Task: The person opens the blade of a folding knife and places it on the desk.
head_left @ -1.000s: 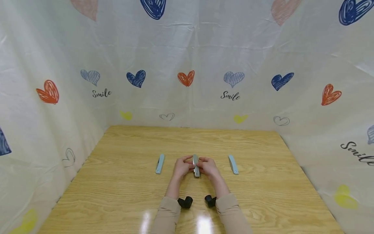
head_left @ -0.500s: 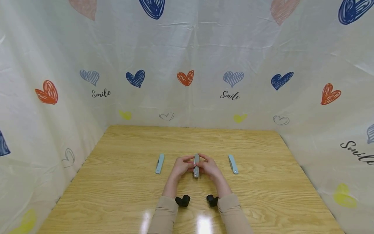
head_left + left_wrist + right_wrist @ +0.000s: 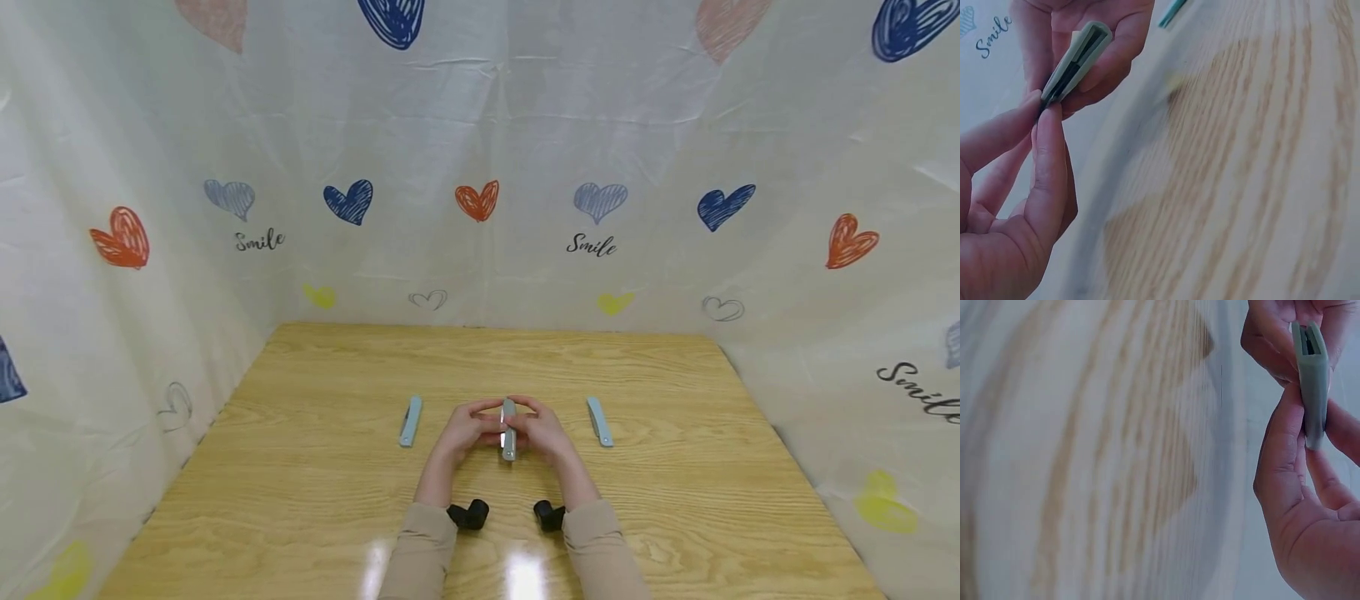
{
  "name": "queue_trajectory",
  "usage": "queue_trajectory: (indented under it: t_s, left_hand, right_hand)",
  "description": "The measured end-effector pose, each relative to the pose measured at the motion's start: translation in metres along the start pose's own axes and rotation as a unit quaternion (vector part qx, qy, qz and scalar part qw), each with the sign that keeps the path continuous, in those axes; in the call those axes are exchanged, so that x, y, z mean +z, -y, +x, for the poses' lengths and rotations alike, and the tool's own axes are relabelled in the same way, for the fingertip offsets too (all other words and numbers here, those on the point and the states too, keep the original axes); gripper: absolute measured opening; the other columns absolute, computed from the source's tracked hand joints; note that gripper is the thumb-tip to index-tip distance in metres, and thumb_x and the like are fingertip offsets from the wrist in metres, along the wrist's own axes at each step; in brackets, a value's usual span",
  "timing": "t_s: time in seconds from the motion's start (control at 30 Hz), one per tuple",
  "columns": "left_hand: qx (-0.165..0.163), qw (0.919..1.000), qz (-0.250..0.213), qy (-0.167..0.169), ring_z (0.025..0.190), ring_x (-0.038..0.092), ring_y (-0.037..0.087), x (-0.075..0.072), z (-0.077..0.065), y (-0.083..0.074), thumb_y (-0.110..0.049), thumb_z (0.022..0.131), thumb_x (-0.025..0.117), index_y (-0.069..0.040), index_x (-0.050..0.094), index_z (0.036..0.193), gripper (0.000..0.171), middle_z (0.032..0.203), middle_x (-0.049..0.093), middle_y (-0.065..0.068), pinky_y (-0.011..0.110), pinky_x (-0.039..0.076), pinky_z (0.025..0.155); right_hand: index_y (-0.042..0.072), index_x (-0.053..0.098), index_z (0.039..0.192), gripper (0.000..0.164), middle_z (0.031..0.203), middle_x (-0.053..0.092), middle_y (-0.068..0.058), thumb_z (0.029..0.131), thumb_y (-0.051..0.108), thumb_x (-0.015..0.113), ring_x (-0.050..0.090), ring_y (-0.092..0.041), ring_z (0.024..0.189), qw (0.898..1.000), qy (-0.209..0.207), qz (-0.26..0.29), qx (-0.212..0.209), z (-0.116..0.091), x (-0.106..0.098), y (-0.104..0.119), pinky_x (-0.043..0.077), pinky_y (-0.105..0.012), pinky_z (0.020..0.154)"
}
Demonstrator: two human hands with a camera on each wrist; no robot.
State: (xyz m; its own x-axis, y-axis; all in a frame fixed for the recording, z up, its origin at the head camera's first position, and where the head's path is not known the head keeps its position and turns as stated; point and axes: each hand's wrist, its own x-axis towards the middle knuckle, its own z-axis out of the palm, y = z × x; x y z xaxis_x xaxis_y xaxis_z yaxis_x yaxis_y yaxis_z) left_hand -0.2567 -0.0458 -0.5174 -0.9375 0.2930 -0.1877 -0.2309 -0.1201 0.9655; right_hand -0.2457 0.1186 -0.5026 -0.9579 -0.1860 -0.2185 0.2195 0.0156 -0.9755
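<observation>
Both hands hold a grey-green folding knife [image 3: 509, 450] in front of the body, above the middle of the table [image 3: 337, 500]. My left hand [image 3: 465, 429] pinches it from the left between thumb and fingers. From the right, my right hand [image 3: 542, 431] grips the handle, its thumb lying across the near face. A dark slot runs along the knife [image 3: 1075, 65] in the left wrist view. The right wrist view shows the slotted end of the knife [image 3: 1315, 394] pointing up. A pale strip shows along its left side in the head view; fingers hide part of it.
A light blue folding knife [image 3: 410, 421] lies left of the hands, and another light blue folding knife [image 3: 599, 421] lies to the right. Black wrist cameras [image 3: 472, 515] sit at both cuffs. A heart-printed curtain [image 3: 480, 150] stands behind the table and at both sides.
The held knife has turned more onto its edge and come slightly nearer the body. Both hands have kept their hold and shifted only a little. The light blue knives have not moved.
</observation>
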Motion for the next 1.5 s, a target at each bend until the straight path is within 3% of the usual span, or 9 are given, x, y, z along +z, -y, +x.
queue_trajectory:
  t_s: [0.43,0.67,0.8,0.97,1.23,1.5]
  left_hand:
    - [-0.007,0.9997,-0.021,0.003,0.086,0.069,0.018,0.002,0.001,0.005,0.004,0.089,0.064,0.003,0.051,0.139,0.051,0.107,0.069,0.021,0.031,0.059,0.076]
    - [0.000,0.9999,-0.009,-0.007,0.077,0.066,0.015,0.001,-0.001,0.004,0.005,0.090,0.062,0.007,0.049,0.138,0.050,0.089,0.070,0.008,0.030,0.059,0.072]
    - [0.001,0.9999,0.001,-0.012,0.076,0.066,0.015,0.003,-0.001,0.002,0.006,0.089,0.061,0.007,0.050,0.136,0.048,0.087,0.069,0.008,0.030,0.059,0.072]
    - [0.001,0.9997,0.003,-0.026,0.072,0.065,0.013,0.005,-0.003,-0.001,0.008,0.089,0.060,0.009,0.049,0.134,0.046,0.083,0.066,0.006,0.027,0.058,0.069]
    - [0.007,0.9983,0.005,-0.057,0.075,0.064,0.015,0.006,-0.005,-0.003,0.009,0.089,0.060,0.010,0.049,0.131,0.044,0.095,0.065,0.017,0.029,0.059,0.070]
    - [0.018,0.9961,-0.011,-0.086,0.069,0.063,0.013,0.008,-0.008,-0.004,0.010,0.087,0.061,0.011,0.051,0.129,0.043,0.086,0.065,0.010,0.028,0.059,0.067]
  right_hand:
    - [-0.003,0.039,0.145,0.052,0.101,0.068,-0.016,0.097,0.005,0.057,0.066,-0.018,0.079,1.000,0.019,0.002,0.008,-0.007,-0.004,0.008,0.058,-0.038,0.071]
    - [0.003,0.043,0.145,0.052,0.103,0.067,-0.017,0.096,0.005,0.059,0.066,-0.019,0.083,1.000,-0.004,0.009,0.012,0.000,-0.004,-0.002,0.058,-0.035,0.069]
    - [0.004,0.042,0.147,0.053,0.099,0.067,-0.014,0.096,0.004,0.058,0.066,-0.019,0.081,1.000,-0.002,0.011,0.016,0.001,-0.005,-0.002,0.058,-0.035,0.069]
    - [0.006,0.043,0.147,0.053,0.099,0.066,-0.015,0.096,0.005,0.059,0.065,-0.019,0.082,1.000,-0.018,0.003,0.021,0.001,-0.006,-0.001,0.058,-0.036,0.069]
    - [0.005,0.045,0.145,0.052,0.105,0.065,-0.017,0.096,0.005,0.059,0.064,-0.020,0.088,0.999,-0.043,-0.006,0.022,0.001,-0.008,-0.001,0.059,-0.038,0.072]
    - [0.007,0.045,0.145,0.051,0.107,0.063,-0.018,0.096,0.006,0.059,0.063,-0.019,0.085,0.998,-0.056,0.005,0.028,-0.003,-0.011,0.004,0.059,-0.038,0.070]
